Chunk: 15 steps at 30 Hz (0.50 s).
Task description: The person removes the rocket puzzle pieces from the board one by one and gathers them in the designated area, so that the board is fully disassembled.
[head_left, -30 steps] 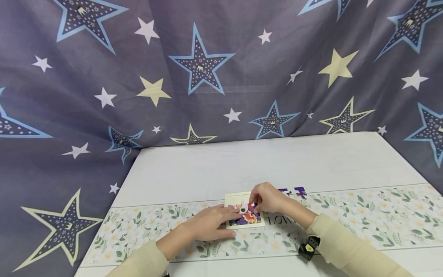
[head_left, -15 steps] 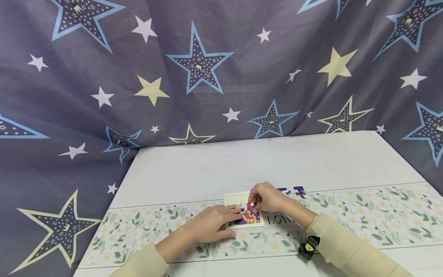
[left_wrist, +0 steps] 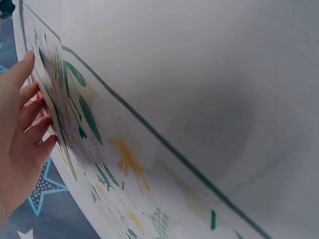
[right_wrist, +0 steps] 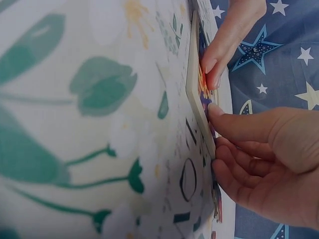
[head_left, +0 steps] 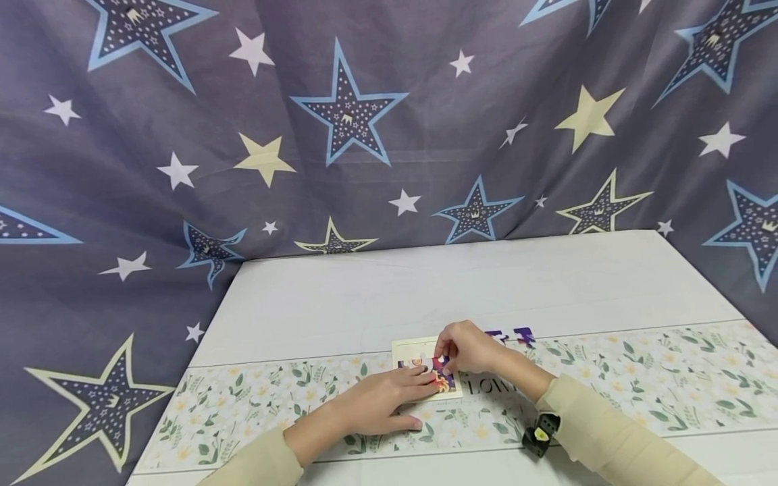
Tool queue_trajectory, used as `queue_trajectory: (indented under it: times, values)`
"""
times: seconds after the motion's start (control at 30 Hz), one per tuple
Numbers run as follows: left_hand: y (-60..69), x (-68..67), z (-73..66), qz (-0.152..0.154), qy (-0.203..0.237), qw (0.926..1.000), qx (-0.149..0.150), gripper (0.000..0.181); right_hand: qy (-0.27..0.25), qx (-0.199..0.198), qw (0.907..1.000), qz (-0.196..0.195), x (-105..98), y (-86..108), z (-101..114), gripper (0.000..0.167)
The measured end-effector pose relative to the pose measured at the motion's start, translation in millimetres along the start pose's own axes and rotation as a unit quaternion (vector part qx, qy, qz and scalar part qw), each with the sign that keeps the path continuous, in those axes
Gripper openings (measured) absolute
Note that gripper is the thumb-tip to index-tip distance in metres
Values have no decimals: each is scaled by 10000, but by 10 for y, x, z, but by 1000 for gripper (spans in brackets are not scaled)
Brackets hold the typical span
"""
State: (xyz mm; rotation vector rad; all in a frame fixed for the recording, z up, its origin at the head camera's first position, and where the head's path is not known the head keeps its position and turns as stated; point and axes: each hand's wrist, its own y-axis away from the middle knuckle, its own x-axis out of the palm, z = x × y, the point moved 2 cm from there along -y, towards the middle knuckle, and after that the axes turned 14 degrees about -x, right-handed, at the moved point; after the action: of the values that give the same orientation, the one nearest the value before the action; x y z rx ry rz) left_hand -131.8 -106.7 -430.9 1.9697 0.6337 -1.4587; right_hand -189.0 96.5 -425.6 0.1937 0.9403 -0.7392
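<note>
A small cream-framed puzzle board (head_left: 458,391) with a colourful picture lies on the floral band of the cloth. The left hand (head_left: 381,403) rests on its lower left part, straight fingers laid over the picture. At the board's right side the right hand (head_left: 469,347) has its thumb and fingers bent down onto the picture's upper right; whether a piece is pinched there is hidden. In the right wrist view the right thumb and fingers (right_wrist: 269,154) touch the board edge (right_wrist: 193,79). The left wrist view shows the left hand (left_wrist: 20,139) with its fingers against the board.
Purple puzzle pieces (head_left: 524,335) lie behind and right of the right hand. Dark printed lettering (head_left: 491,387) shows on the cloth beside the board. A black wrist device (head_left: 541,435) hangs at the right sleeve. A starry curtain (head_left: 340,182) stands behind the table (head_left: 365,297).
The left hand has shifted right and slightly nearer the table's front, its fingers covering more of the picture. The right hand stays nearly where it was.
</note>
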Motion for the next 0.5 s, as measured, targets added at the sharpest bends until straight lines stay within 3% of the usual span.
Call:
queue_trajectory:
  times: [0.23,0.5]
  values:
    - [5,12,9,7,108,9999,-19,59,-97,184,9997,87,-6,-19,-4,15]
    - [7,22,1,-103,-21,9999,-6,60,-55,137,9998,128,-29,-43,9,13]
